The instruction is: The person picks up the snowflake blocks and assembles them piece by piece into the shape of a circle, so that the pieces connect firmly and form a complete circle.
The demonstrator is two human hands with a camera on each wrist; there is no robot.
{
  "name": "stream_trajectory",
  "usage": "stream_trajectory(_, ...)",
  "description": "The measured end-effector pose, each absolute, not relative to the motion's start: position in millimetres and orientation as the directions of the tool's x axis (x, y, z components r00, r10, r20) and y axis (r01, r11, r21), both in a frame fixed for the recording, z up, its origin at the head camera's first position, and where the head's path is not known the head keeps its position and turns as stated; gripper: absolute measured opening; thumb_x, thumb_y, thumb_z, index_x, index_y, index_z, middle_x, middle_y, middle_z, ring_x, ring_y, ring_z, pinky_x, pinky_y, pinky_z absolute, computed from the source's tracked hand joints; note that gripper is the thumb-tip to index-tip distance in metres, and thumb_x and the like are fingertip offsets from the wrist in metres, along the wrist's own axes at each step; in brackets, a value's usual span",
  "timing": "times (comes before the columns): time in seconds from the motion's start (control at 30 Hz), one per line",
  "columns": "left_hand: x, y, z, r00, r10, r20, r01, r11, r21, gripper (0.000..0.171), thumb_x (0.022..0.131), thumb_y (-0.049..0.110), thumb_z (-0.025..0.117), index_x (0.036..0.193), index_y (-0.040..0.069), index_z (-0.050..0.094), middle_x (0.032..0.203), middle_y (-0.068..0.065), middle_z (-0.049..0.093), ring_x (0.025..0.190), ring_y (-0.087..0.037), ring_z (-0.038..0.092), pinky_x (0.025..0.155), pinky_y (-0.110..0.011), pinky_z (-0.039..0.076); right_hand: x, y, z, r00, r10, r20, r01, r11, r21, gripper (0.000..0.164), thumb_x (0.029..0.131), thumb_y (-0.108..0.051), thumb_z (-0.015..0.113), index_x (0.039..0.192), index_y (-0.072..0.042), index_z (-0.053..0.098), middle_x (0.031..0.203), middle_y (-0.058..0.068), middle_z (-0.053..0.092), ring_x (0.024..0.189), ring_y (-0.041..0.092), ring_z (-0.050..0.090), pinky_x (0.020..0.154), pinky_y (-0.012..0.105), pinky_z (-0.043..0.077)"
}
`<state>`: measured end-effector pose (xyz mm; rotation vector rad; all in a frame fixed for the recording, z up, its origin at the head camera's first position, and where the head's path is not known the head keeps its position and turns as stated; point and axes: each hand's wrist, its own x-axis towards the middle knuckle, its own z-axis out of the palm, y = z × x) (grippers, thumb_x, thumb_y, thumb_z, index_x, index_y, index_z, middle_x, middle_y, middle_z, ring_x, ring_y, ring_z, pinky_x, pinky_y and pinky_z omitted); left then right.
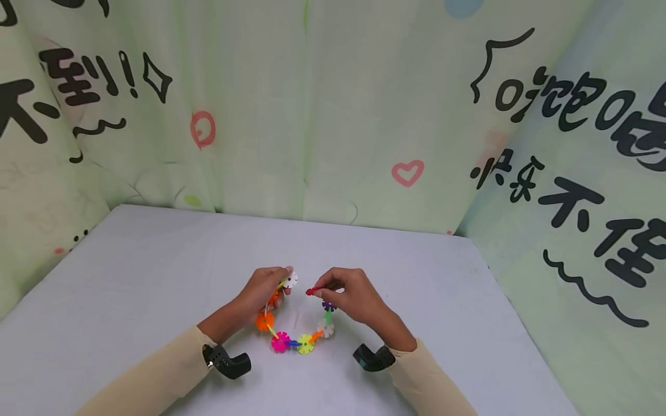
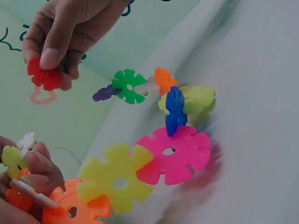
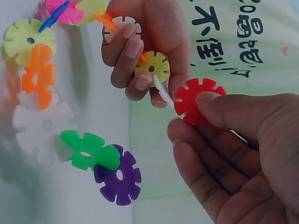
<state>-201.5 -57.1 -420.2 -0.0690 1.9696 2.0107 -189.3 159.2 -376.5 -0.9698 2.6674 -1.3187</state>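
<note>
My right hand pinches a red notched plastic disc between thumb and fingers. Across from it, my left hand grips one end of a chain of interlocked notched discs; a white disc sticks out at that end beside a yellow disc. From there the chain curves through an orange disc, a pink disc and a blue disc. Its other end has a green disc and a purple disc. Red and white discs are apart in the head view; their edges overlap in the right wrist view.
A white-covered table lies under both hands. Behind and to the right hangs a pale green curtain with dark lettering. Each wrist wears a black camera; the left wrist camera is close above the table.
</note>
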Motion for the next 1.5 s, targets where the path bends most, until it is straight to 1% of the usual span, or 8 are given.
stream_trajectory(0.17, -201, -55, -423, -0.947, 0.202, -0.25, -0.255, 0.003, 0.967, 0.04, 0.101, 0.036, 0.051, 0.109, -0.001, 0.061, 0.074, -0.007, 0.057, 0.049, -0.014, 0.039, 0.044, -0.02, 0.034, -195, 153, -381, -0.84, -0.472, 0.266, -0.504, 0.501, -0.703, 0.007, 0.086, -0.004, 0.073, 0.092, -0.008, 0.071, 0.089, 0.001, 0.071, 0.079, 0.009, 0.067, 0.07, 0.023, 0.054)
stream_trajectory(0.37, -200, -53, -422, -0.948, 0.22, -0.231, -0.239, -0.009, 0.971, 0.038, 0.101, 0.035, 0.051, 0.106, -0.002, 0.06, 0.073, -0.008, 0.057, 0.048, -0.014, 0.039, 0.043, -0.02, 0.034, -200, 149, -385, -0.844, -0.446, 0.297, -0.51, 0.5, -0.7, 0.006, 0.085, -0.001, 0.073, 0.089, -0.006, 0.072, 0.087, 0.004, 0.071, 0.078, 0.011, 0.067, 0.07, 0.023, 0.055)
stream_trajectory(0.6, -199, -51, -422, -0.961, 0.216, -0.172, -0.174, 0.008, 0.985, 0.034, 0.099, 0.033, 0.057, 0.116, 0.004, 0.061, 0.076, -0.008, 0.059, 0.049, -0.015, 0.04, 0.044, -0.021, 0.034, -202, 145, -390, -0.849, -0.429, 0.307, -0.507, 0.502, -0.701, 0.006, 0.084, -0.002, 0.074, 0.088, -0.006, 0.071, 0.086, 0.002, 0.07, 0.078, 0.013, 0.068, 0.071, 0.024, 0.055)
stream_trajectory(0.8, -200, -50, -424, -0.952, 0.245, -0.182, -0.188, -0.003, 0.982, 0.031, 0.099, 0.035, 0.055, 0.111, 0.006, 0.059, 0.077, -0.008, 0.057, 0.049, -0.014, 0.039, 0.043, -0.021, 0.034, -201, 143, -392, -0.847, -0.421, 0.325, -0.513, 0.484, -0.709, 0.005, 0.084, -0.002, 0.075, 0.087, -0.005, 0.071, 0.086, 0.003, 0.07, 0.077, 0.012, 0.068, 0.071, 0.024, 0.055)
stream_trajectory(0.93, -202, -49, -425, -0.939, 0.28, -0.198, -0.215, -0.031, 0.976, 0.032, 0.1, 0.035, 0.053, 0.106, 0.003, 0.055, 0.077, -0.008, 0.055, 0.048, -0.014, 0.037, 0.042, -0.02, 0.032, -202, 142, -393, -0.841, -0.417, 0.344, -0.521, 0.457, -0.721, 0.006, 0.082, 0.0, 0.075, 0.085, -0.005, 0.072, 0.086, 0.003, 0.071, 0.077, 0.012, 0.069, 0.071, 0.024, 0.055)
stream_trajectory(1.13, -203, -48, -424, -0.938, 0.299, -0.174, -0.196, -0.046, 0.979, 0.033, 0.101, 0.035, 0.052, 0.102, 0.002, 0.052, 0.076, -0.007, 0.053, 0.047, -0.014, 0.036, 0.042, -0.021, 0.032, -205, 140, -393, -0.823, -0.426, 0.375, -0.548, 0.427, -0.719, 0.005, 0.082, 0.0, 0.075, 0.085, -0.002, 0.072, 0.086, 0.005, 0.072, 0.077, 0.011, 0.069, 0.07, 0.024, 0.055)
stream_trajectory(1.3, -204, -49, -423, -0.947, 0.275, -0.166, -0.181, -0.031, 0.983, 0.032, 0.1, 0.036, 0.054, 0.103, 0.004, 0.055, 0.077, -0.009, 0.057, 0.049, -0.016, 0.04, 0.044, -0.022, 0.035, -206, 144, -389, -0.832, -0.455, 0.317, -0.521, 0.447, -0.727, 0.007, 0.084, 0.0, 0.074, 0.089, -0.004, 0.072, 0.089, 0.002, 0.071, 0.078, 0.009, 0.068, 0.072, 0.024, 0.055)
stream_trajectory(1.5, -208, -50, -421, -0.968, 0.187, -0.17, -0.18, -0.041, 0.983, 0.033, 0.099, 0.038, 0.055, 0.107, 0.006, 0.058, 0.081, -0.012, 0.059, 0.052, -0.016, 0.042, 0.045, -0.022, 0.035, -205, 152, -387, -0.861, -0.426, 0.279, -0.483, 0.51, -0.711, 0.014, 0.091, -0.011, 0.07, 0.104, -0.008, 0.07, 0.099, -0.001, 0.069, 0.089, 0.011, 0.067, 0.079, 0.027, 0.054)
